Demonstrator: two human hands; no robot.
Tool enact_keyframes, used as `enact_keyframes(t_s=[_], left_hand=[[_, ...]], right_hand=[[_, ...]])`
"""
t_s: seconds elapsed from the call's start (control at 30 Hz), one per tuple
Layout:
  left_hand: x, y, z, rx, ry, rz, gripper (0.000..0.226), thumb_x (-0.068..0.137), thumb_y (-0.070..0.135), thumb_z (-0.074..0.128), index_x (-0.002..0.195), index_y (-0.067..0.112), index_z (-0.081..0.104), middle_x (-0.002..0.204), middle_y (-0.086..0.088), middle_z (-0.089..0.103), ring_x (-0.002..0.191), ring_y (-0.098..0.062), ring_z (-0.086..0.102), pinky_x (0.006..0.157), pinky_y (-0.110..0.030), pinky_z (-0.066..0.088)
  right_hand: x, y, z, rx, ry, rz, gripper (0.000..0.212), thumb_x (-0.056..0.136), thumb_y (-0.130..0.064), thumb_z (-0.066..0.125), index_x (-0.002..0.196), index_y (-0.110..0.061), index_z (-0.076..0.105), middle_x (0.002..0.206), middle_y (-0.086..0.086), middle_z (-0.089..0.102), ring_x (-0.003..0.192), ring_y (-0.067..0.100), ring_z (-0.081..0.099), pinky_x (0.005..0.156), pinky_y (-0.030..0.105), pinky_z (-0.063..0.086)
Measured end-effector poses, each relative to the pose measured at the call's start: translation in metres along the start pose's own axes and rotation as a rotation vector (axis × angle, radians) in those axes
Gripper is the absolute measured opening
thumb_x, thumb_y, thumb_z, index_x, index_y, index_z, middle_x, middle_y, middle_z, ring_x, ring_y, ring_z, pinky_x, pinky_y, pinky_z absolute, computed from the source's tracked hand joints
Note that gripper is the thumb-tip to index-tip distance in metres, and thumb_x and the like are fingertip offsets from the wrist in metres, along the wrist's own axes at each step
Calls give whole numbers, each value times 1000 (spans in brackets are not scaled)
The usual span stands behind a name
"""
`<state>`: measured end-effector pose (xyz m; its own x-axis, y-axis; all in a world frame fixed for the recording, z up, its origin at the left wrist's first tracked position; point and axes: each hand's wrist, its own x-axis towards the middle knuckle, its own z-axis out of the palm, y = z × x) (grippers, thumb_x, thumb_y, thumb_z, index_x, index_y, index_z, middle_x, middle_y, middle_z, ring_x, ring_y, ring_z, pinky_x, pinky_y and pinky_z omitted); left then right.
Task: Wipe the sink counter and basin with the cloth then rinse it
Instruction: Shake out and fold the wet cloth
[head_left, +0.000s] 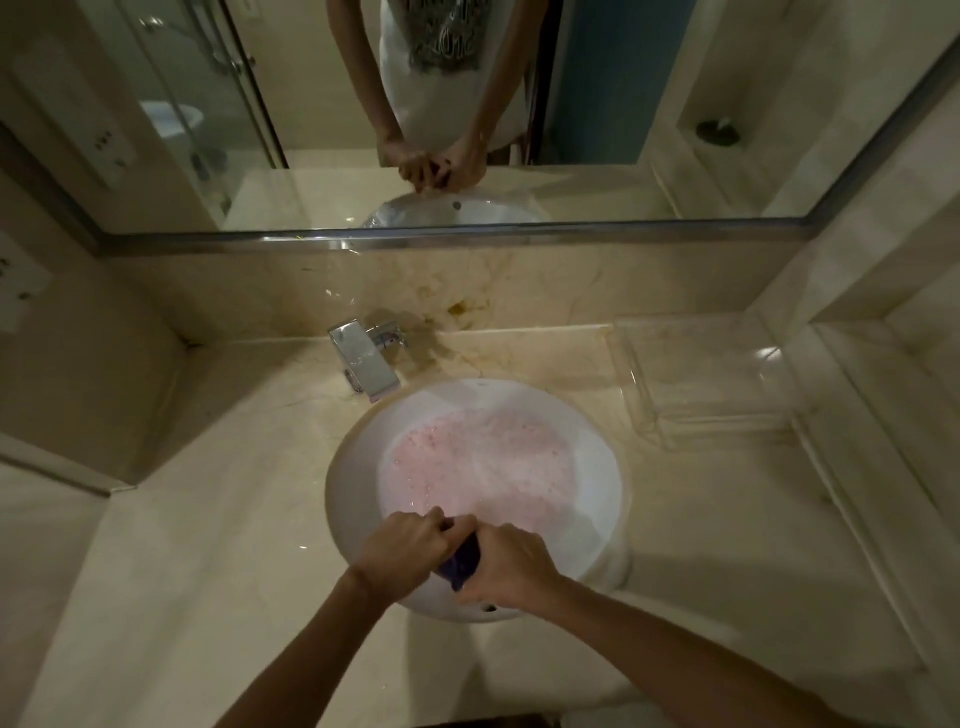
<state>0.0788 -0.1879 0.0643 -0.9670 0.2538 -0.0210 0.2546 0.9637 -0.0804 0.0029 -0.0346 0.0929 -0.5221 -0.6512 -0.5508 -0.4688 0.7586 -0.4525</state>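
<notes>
Both forearms come in from six o'clock, and the left hand (402, 545) and right hand (511, 564) are clenched tight on a dark blue cloth (462, 564), one fist at either end, looks like a wringing grip. That cloth sits bunched between the fists, its long axis running roughly from seven to one o'clock, right over the near rim of the white basin (353, 467). Neither hand is nearer; they share it evenly. Pink, foamy water (478, 457) pools in the basin at twelve o'clock from the hands. Up at eleven o'clock, the chrome tap (366, 361) points down toward the bowl, apparently shut off. Plenty of bare marble worktop (208, 519) to nine o'clock; at two o'clock a clear tray (701, 384) narrows the room. Rinsing, I'd judge, means carrying the cloth forward and left.
</notes>
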Motion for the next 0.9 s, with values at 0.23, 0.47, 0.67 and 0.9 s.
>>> enact_keyframes(t_s=[0.23,0.47,0.67,0.9], left_hand=[[10,19,-6,-281,-104,-304,51,70,24,77,105,27,39,76,1,64,61,-19,65,49,-32,55],[18,22,-22,-610,-54,-332,100,42,59,82,123,25,34,123,6,37,106,-9,43,88,-28,40],[20,50,-25,-706,353,-411,51,82,66,58,102,23,41,98,9,44,82,-7,49,83,-31,37],[38,55,-66,-1042,89,-412,56,72,80,56,104,35,48,82,17,68,83,1,63,94,-42,41]], right_hand=[[-16,30,-16,290,-93,30,50,66,-46,82,103,-28,54,100,-9,57,88,11,58,71,22,50],[-37,59,-41,763,-124,14,45,78,-34,85,117,-16,71,110,2,74,92,8,70,79,20,57],[-61,80,-35,1125,190,156,36,88,-36,76,119,-21,66,119,6,69,103,19,71,78,29,61],[-90,82,-52,1717,372,153,24,79,1,66,102,-4,73,86,6,73,77,19,67,67,31,53]])
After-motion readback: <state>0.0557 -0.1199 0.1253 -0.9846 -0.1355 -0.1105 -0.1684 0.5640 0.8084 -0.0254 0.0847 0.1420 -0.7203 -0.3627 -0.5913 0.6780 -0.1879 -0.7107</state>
